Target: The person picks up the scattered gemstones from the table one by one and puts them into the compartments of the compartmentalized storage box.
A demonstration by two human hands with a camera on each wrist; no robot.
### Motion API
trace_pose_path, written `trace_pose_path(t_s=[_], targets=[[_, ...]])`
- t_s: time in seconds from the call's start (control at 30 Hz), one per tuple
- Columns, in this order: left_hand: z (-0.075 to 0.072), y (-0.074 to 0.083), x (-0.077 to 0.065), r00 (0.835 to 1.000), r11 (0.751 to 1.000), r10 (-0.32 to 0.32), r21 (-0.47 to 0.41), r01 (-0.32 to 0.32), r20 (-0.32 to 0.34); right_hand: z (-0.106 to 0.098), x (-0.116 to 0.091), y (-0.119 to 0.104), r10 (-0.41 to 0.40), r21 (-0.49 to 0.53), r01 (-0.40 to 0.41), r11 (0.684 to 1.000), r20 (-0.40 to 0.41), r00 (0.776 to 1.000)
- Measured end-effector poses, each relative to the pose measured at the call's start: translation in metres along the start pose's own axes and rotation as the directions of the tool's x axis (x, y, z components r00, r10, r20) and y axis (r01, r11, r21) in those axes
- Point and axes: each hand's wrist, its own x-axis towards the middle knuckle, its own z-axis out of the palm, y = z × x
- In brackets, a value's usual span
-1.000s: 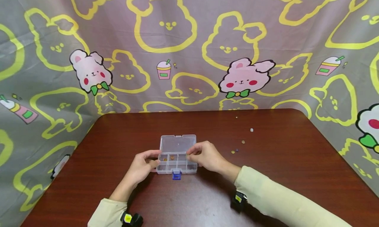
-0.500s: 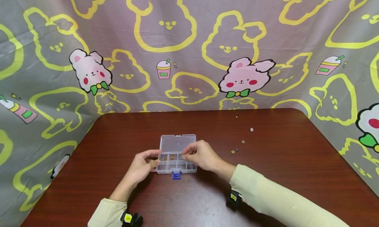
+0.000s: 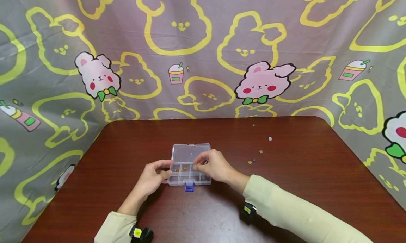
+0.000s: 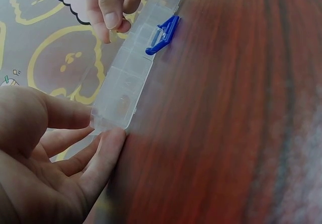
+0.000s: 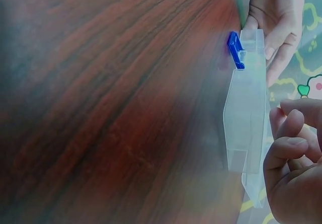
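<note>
A clear plastic compartment box (image 3: pixel 178 183) lies on the table, its clear lid (image 3: pixel 187 153) raised at the back and its blue latch (image 3: pixel 189 187) hanging at the front. My left hand (image 3: pixel 151 178) holds the box's left end between thumb and fingers. Over the back row of compartments, my right hand (image 3: pixel 217 167) pinches a small yellowish bead (image 4: pixel 113 33), mostly covered by the fingertips. One orange bead (image 3: pixel 177 170) sits in the back left compartment, and another orange-brown bead (image 3: pixel 185 168) in the one beside it.
To the right on the brown table (image 3: pixel 301 179) lie a yellow bead (image 3: pixel 250 162), a purple bead (image 3: pixel 254 160), a tan bead (image 3: pixel 261 151) and a white bead (image 3: pixel 270 138). A tiny shiny bead (image 3: pixel 254 125) is near the back edge. A patterned curtain (image 3: pixel 203 60) hangs behind.
My right hand has moved left across the box, from its right end to above the back row's third compartment. The left hand and the box have stayed in place.
</note>
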Motion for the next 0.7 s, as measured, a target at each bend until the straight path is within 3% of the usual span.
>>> trace_pose_path(t_s=[0.7], targets=[[0.0003,0.0020,0.0002,1.000,1.000,-0.008,0.012,0.008,-0.002,-0.0041,0.0008,0.0048,-0.006,-0.009,0.006,1.000,-0.006,1.000]])
